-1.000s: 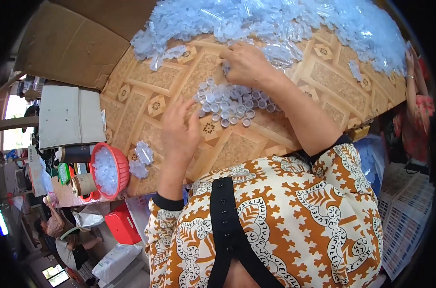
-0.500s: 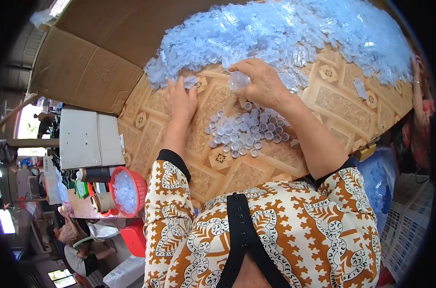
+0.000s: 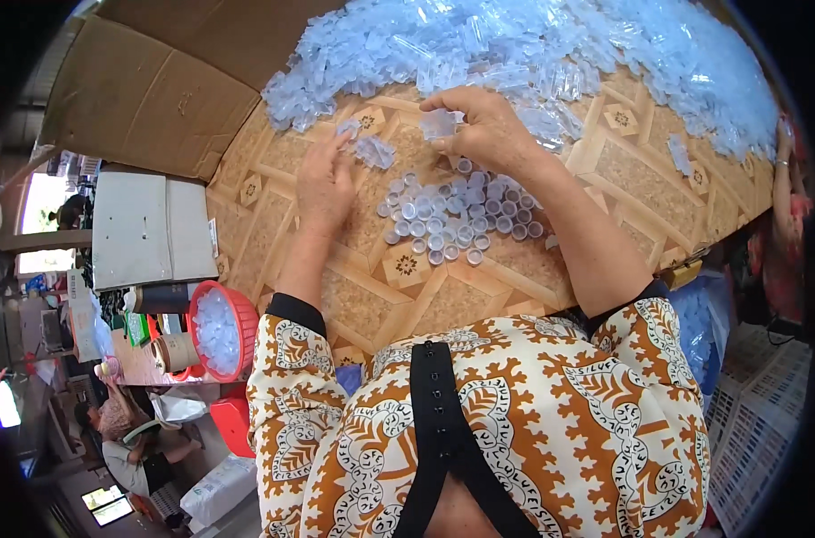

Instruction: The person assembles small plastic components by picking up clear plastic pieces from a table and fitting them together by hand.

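Note:
My right hand (image 3: 492, 130) pinches a small clear plastic piece (image 3: 438, 124) between thumb and fingers, raised over the patterned table top (image 3: 443, 309). To its left, my left hand (image 3: 325, 184) has its fingers drawn together at another small clear plastic piece (image 3: 347, 128). A further clear piece (image 3: 374, 152) lies just right of those fingertips. Between my forearms spreads a loose group of small round translucent caps (image 3: 461, 215). Beyond both hands rises a wide heap of bluish clear plastic pieces (image 3: 479, 45). The exact shape of the held pieces is hard to make out.
Cardboard walls (image 3: 147, 99) border the table's far left. A red basket (image 3: 243, 323) of clear pieces stands left, by a white box (image 3: 147, 229). At the right edge another person's arm (image 3: 782, 179) reaches the heap; plastic crates (image 3: 762, 403) stand below.
My left hand's fingers have drawn together at a clear piece, while another lies beside them. My right hand keeps its piece, turned slightly. The whole view has shifted a little.

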`<state>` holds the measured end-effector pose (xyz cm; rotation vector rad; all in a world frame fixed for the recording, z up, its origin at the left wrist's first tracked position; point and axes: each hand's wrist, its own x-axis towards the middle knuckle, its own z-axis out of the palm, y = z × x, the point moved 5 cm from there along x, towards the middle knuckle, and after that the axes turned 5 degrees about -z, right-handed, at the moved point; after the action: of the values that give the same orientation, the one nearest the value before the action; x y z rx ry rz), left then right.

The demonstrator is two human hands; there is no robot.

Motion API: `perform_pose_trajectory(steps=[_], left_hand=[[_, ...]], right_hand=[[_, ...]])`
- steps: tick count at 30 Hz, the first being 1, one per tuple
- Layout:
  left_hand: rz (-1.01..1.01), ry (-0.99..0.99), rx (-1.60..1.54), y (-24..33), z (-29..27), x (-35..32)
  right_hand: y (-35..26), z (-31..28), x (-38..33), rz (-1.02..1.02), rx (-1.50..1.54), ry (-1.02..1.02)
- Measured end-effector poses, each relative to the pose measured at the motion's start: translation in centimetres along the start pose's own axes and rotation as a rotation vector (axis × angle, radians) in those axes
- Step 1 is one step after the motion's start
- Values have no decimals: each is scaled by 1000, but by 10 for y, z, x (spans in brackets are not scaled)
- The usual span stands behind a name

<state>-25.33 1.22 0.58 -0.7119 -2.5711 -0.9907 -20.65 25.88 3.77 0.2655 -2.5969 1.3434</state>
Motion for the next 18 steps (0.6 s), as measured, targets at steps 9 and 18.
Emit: perform_pose_trajectory(steps=[9, 18], left_hand=[[-148, -46, 275, 33, 15, -13], [-141, -6, 201, 37, 20, -7]], right_hand=[[-14, -2, -4, 53, 153, -91], [-16, -1, -4, -109, 215, -64]])
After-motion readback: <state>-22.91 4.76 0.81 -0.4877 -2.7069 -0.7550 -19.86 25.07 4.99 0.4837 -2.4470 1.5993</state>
